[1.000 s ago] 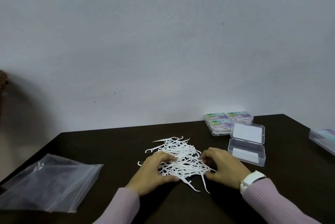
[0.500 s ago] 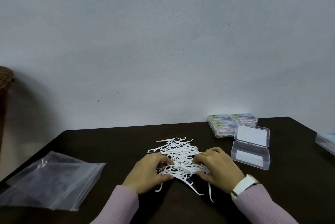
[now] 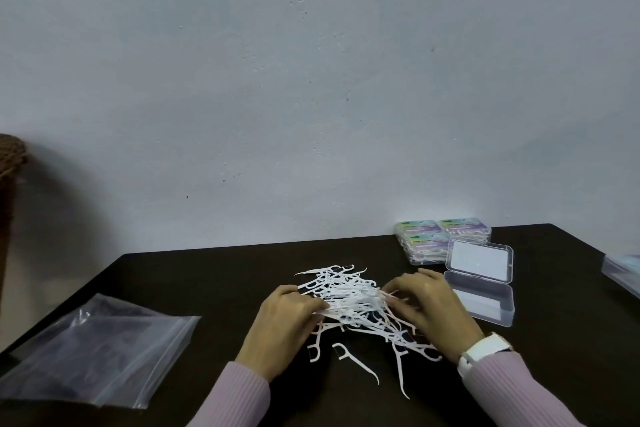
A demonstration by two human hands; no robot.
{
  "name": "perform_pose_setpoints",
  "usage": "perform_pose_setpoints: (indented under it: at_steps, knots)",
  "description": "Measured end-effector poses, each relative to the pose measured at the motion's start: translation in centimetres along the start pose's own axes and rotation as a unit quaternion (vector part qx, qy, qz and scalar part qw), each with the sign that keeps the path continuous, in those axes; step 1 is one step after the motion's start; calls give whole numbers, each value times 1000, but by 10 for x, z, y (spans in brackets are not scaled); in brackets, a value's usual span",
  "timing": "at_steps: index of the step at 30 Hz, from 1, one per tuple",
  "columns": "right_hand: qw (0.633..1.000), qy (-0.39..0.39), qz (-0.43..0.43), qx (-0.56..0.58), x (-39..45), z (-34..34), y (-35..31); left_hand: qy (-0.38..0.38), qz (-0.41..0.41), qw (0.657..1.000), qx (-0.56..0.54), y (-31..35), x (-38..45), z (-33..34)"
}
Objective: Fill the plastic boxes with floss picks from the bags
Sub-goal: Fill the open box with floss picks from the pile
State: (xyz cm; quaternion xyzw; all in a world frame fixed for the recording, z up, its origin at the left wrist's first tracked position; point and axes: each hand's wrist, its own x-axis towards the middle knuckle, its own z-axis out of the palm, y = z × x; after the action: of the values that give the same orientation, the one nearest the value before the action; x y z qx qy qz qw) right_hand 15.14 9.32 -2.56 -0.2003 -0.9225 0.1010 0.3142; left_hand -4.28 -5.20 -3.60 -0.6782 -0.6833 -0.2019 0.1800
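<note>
A loose pile of white floss picks [image 3: 349, 298] lies on the dark table [image 3: 207, 274]. My left hand [image 3: 284, 326] grips the pile's left side with curled fingers. My right hand [image 3: 429, 309] closes on its right side, fingers curled into the picks. Between both hands a bunch of picks is pressed together. A few stray picks [image 3: 356, 361] lie nearer to me. An open clear plastic box [image 3: 479, 302] stands just right of my right hand, its lid [image 3: 479, 258] tilted back. A clear zip bag [image 3: 97, 350] lies flat at the left.
Several closed, labelled boxes [image 3: 440, 241] are stacked at the back right by the wall. Another clear box [image 3: 623, 271] shows at the right edge. A brown woven object [image 3: 10, 156] stands at the far left beyond the table.
Both hands have drawn closer together, squeezing the picks into a tighter bunch. A few picks have slipped out toward me.
</note>
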Motion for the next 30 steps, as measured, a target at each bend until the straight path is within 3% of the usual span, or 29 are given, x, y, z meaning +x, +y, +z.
perform_pose_setpoints:
  at_steps: [3, 10, 20, 30]
  knots:
    - [992, 30, 71, 102, 1, -7, 4, 23, 11, 1000, -5, 1, 0, -1]
    - [968, 81, 155, 182, 0, -25, 17, 43, -12, 998, -35, 7, 5, -8]
    - [940, 145, 251, 182, -3, -46, 45, 66, -105, 973, -194, 18, 26, -19]
    - [930, 50, 352, 94, -25, -61, 86, 75, -154, 908, -382, 46, 79, -15]
